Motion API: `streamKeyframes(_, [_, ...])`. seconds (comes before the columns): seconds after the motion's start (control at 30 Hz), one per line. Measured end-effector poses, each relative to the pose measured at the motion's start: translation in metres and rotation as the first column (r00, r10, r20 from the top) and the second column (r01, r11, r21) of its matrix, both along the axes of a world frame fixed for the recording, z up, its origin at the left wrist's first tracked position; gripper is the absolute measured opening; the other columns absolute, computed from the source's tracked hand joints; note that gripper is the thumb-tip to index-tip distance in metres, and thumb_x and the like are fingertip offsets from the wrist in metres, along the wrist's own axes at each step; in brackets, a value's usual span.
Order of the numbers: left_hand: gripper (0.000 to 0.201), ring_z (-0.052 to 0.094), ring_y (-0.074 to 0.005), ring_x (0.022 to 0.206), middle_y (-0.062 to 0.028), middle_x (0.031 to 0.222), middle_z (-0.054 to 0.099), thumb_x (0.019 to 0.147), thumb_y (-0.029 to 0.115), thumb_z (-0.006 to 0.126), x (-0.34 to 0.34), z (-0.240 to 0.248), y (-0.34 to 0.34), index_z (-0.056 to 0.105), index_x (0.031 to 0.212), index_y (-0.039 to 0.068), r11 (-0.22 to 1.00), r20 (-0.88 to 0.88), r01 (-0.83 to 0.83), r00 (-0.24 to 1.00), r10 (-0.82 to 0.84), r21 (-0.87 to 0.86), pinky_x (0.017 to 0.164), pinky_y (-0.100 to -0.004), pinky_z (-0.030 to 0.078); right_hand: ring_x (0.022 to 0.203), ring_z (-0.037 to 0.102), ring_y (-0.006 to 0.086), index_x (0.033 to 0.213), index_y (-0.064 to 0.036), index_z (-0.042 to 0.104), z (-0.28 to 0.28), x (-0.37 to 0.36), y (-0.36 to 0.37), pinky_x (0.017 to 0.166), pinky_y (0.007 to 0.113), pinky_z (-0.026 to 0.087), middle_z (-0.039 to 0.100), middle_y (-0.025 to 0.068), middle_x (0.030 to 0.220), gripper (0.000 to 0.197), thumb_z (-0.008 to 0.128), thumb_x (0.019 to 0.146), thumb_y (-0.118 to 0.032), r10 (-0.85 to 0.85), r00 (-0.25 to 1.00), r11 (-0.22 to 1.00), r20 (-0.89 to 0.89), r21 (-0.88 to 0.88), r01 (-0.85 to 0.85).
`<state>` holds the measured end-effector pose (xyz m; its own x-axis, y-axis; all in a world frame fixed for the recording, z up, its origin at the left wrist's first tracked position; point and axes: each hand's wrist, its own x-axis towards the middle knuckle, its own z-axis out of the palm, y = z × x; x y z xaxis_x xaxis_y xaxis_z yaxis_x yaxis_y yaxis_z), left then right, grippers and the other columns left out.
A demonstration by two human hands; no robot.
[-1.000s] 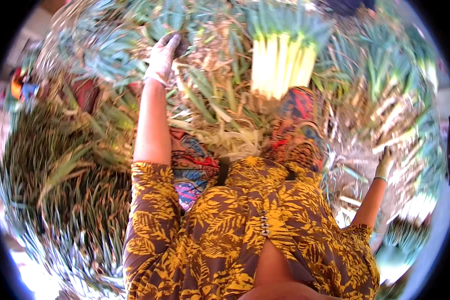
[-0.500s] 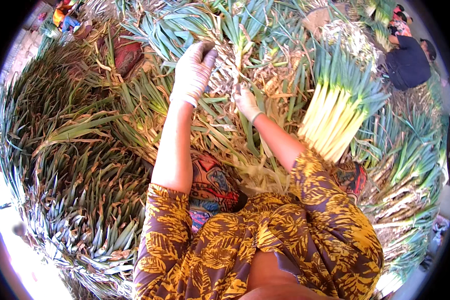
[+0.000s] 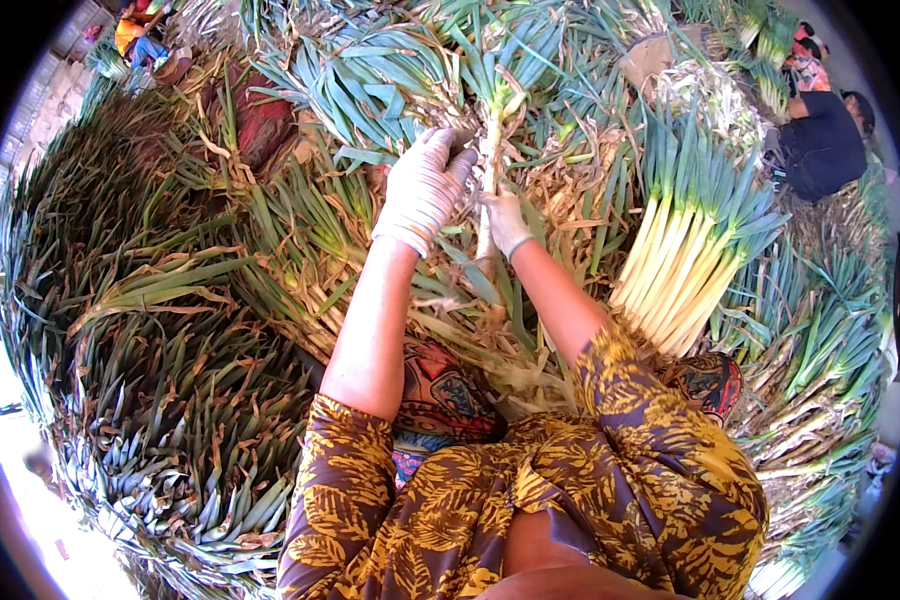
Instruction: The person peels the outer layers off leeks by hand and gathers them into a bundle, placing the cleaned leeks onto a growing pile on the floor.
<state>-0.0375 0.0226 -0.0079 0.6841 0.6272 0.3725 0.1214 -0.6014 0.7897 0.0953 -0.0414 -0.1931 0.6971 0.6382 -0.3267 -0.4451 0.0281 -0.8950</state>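
Note:
A single leek (image 3: 490,160) stands out in front of me, its pale stalk low and its green leaves spread at the far end. My right hand (image 3: 508,222), in a pale glove, is closed round the lower stalk. Just left of the same stalk is my left hand (image 3: 425,190), in a striped glove with dirty fingertips. Its fingers are curled in toward the thumb beside the leek; whatever they pinch is too small to make out. The root end (image 3: 485,243) of the stalk shows below my right hand.
A bundle of trimmed leeks (image 3: 685,245) with pale stalks lies to the right. Loose green leeks (image 3: 370,80) are heaped beyond my hands. A large dense pile of leeks (image 3: 170,330) fills the left. Other people sit at the far left and far right (image 3: 820,145).
My left hand has come nearer and rightward, to beside the stalk. The right hand has shifted slightly right and nearer with the leek, whose pale stalk is now more visible.

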Motion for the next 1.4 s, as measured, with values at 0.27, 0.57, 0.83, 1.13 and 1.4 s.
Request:
streamKeyframes(0.27, [0.052, 0.058, -0.0130, 0.067, -0.0073, 0.092, 0.065, 0.094, 0.040, 0.059, 0.046, -0.038, 0.010, 0.053, 0.130, 0.003, 0.805, 0.088, 0.119, 0.993, -0.084, -0.581, 0.061, -0.0296, 0.049, 0.087, 0.057, 0.0116, 0.136, 0.0025, 0.038, 0.102, -0.087, -0.138, 0.080, 0.024, 0.052, 0.058, 0.0055, 0.100, 0.051, 0.060, 0.092, -0.012, 0.141, 0.979, 0.948, 0.145, 0.265, -0.176])
streamKeyframes(0.57, [0.028, 0.060, -0.0130, 0.062, -0.0044, 0.073, 0.066, 0.090, 0.029, 0.058, 0.019, 0.000, -0.014, 0.066, 0.097, 0.003, 0.779, -0.285, 0.447, 0.753, -0.593, -0.439, 0.056, -0.0263, 0.049, 0.054, 0.040, 0.0012, 0.107, -0.0065, 0.052, 0.152, -0.078, -0.159, 0.046, 0.016, 0.035, 0.052, -0.0051, 0.077, 0.022, 0.040, 0.103, -0.025, 0.043, 0.968, 0.965, 0.246, 0.242, -0.104])
streamKeyframes(0.83, [0.075, 0.066, -0.0226, 0.087, -0.0159, 0.092, 0.070, 0.083, 0.073, 0.050, -0.001, -0.028, 0.027, 0.070, 0.093, 0.002, 0.696, -0.063, 0.137, 0.965, -0.254, -0.705, 0.079, -0.0391, 0.052, 0.063, 0.052, 0.0036, 0.105, -0.0037, 0.055, 0.174, -0.094, -0.179, 0.053, 0.016, 0.044, 0.059, 0.0009, 0.085, 0.012, 0.055, 0.096, -0.010, 0.101, 0.890, 0.981, 0.444, 0.104, -0.163])
streamKeyframes(1.13, [0.046, 0.058, -0.0272, 0.111, -0.0107, 0.121, 0.063, 0.090, 0.028, 0.065, 0.022, 0.008, -0.035, 0.053, 0.128, 0.006, 0.009, 0.694, 0.694, 0.719, 0.024, -0.720, 0.100, -0.0436, 0.044, 0.079, 0.061, 0.0160, 0.112, 0.0033, 0.055, 0.175, -0.048, -0.098, 0.071, 0.028, 0.051, 0.066, 0.0126, 0.093, 0.034, 0.067, 0.090, -0.020, -0.151, 0.642, 0.976, 0.752, 0.215, -0.022])
streamKeyframes(1.4, [0.037, 0.058, -0.0312, 0.104, -0.0116, 0.116, 0.063, 0.094, 0.030, 0.060, 0.032, 0.007, -0.002, 0.056, 0.120, 0.004, 0.102, 0.595, 0.602, 0.724, 0.350, -0.792, 0.098, -0.0467, 0.044, 0.067, 0.061, 0.0190, 0.099, 0.0006, 0.063, 0.145, -0.031, -0.091, 0.063, 0.036, 0.048, 0.064, 0.0108, 0.076, 0.029, 0.063, 0.089, -0.026, 0.308, 0.557, 0.948, 0.771, -0.296, -0.115])
